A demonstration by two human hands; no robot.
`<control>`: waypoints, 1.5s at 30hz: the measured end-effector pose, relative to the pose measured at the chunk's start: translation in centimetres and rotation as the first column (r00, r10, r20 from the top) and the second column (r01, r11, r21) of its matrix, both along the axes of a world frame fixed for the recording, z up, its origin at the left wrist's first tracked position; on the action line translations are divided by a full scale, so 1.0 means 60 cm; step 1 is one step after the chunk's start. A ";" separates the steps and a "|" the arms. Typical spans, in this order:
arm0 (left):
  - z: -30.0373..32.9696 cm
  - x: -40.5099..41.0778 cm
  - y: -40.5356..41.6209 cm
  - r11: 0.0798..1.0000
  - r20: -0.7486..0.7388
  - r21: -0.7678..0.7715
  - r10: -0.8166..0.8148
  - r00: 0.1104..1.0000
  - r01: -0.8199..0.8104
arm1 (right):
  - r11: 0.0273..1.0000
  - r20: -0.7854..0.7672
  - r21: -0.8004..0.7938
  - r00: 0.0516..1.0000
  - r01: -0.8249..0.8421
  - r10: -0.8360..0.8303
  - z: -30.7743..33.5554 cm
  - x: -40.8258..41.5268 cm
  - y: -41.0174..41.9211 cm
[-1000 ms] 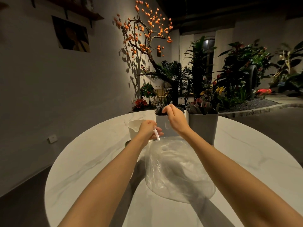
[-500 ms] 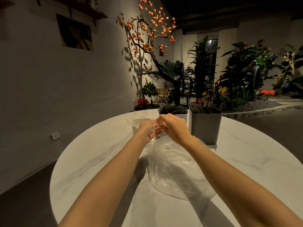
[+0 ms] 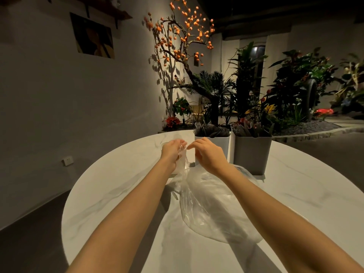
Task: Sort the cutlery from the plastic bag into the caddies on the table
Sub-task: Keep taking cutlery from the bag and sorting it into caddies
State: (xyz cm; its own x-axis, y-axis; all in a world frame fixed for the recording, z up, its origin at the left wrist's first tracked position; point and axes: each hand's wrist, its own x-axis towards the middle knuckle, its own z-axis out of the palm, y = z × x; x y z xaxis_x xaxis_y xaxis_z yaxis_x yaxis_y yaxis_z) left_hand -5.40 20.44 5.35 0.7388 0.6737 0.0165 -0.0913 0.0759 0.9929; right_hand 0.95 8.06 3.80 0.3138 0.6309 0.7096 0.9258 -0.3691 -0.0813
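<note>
- Two bare hands meet over the round white marble-look table [image 3: 122,186], toward 12 o'clock from where I watch.
- I see the left hand [image 3: 173,152] gripping the gathered neck of the clear crumpled plastic bag [image 3: 212,205], fingers curled round it.
- The right hand [image 3: 208,154] hovers just beside it at 3 o'clock, fingers loosely bent, fingertips [image 3: 190,147] near the bag's mouth; I cannot tell whether they touch.
- The bag's body lies flat on the table between my forearms.
- Beyond the hands stand a white square caddy [image 3: 218,141] and, at its 3 o'clock, a grey square caddy [image 3: 252,154], both holding dark cutlery.
- A white cup-like rim [image 3: 163,145] peeks out at 9 o'clock of the left hand.
</note>
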 end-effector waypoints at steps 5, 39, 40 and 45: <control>0.004 0.002 0.031 0.984 0.065 0.126 0.120 0.991 -0.128 | 0.998 -0.067 -0.007 0.996 0.059 -0.060 -0.010 0.014 0.007; -0.036 0.075 0.137 0.273 -0.068 0.961 0.383 0.921 -0.042 | 0.996 -0.361 -0.042 0.928 0.083 -0.093 -0.040 0.061 0.056; -0.036 0.075 0.137 0.213 -0.080 0.977 0.395 0.915 -0.007 | 0.996 -0.363 -0.042 0.927 0.082 -0.091 -0.040 0.060 0.056; -0.048 0.082 0.139 0.186 -0.221 0.969 0.367 0.903 0.162 | 0.996 -0.370 -0.042 0.925 0.077 -0.087 -0.042 0.057 0.056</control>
